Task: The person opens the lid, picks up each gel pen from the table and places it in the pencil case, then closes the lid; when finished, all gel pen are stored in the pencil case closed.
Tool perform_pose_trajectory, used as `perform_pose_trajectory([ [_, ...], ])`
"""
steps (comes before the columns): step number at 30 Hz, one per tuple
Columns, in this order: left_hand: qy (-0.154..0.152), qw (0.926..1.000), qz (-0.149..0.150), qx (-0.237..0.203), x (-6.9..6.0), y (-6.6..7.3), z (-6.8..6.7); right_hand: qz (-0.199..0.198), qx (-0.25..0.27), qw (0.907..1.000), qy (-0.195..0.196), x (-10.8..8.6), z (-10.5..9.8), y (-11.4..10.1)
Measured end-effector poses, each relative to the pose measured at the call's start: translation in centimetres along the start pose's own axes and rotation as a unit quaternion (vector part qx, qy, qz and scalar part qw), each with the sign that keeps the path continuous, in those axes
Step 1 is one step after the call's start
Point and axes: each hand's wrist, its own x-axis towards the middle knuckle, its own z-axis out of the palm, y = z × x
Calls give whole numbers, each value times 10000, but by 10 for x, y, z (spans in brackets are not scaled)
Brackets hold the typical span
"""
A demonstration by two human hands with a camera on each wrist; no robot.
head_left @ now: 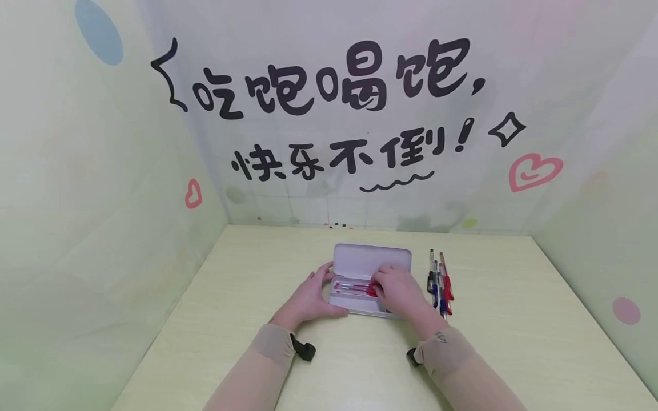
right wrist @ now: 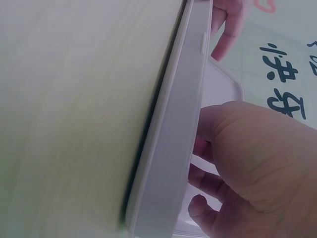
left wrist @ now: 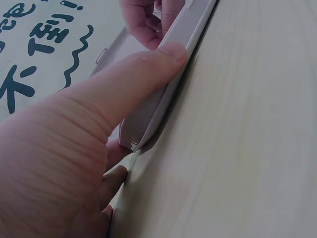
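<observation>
A pale, flat pencil case (head_left: pixel 358 306) lies on the table with its lid raised at the back. Inside it, in the back compartment, are red pens (head_left: pixel 354 287) with clear barrels. My left hand (head_left: pixel 311 298) grips the case's left end; in the left wrist view the thumb (left wrist: pixel 148 63) presses over the front wall. Reaching into the case from the right, my right hand (head_left: pixel 401 290) has its curled fingertips at the red grip of a pen. The right wrist view shows these fingers (right wrist: pixel 205 181) bent behind the front wall, which hides the pen there.
To the right of the case, several pens (head_left: pixel 441 282) with black, blue and red grips lie in a loose bunch on the pale wooden table (head_left: pixel 247 268). A printed cloth backdrop (head_left: pixel 329 200) with black lettering stands behind, with side panels left and right.
</observation>
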Motion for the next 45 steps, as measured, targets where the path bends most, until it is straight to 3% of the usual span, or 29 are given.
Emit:
perform_pose_trajectory([
  [6, 24, 10000, 19, 20, -1, -1, -1, 148, 94, 9998, -65, 0, 0, -3],
  [12, 33, 10000, -1, 51, 0, -1, 0, 540, 866, 9947, 158, -5, -3, -2],
  [18, 42, 10000, -18, 35, 1, 0, 1, 1107, 1687, 9747, 964, -18, -6, 6],
  [22, 8, 10000, -7, 38, 1, 1, 1, 1600, 1981, 9595, 1207, -28, -10, 13],
  [28, -11, 10000, -13, 7, -2, 4, 0, 2393, 2118, 9395, 1234, -43, -15, 32],
  [37, -17, 10000, -45, -23, -3, 4, 1, 3175, 1957, 9225, 993, -71, -25, 70],
  [45, -4, 9999, -92, 44, -2, 3, 0, 3646, 1996, 9048, 923, -83, -21, 94],
])
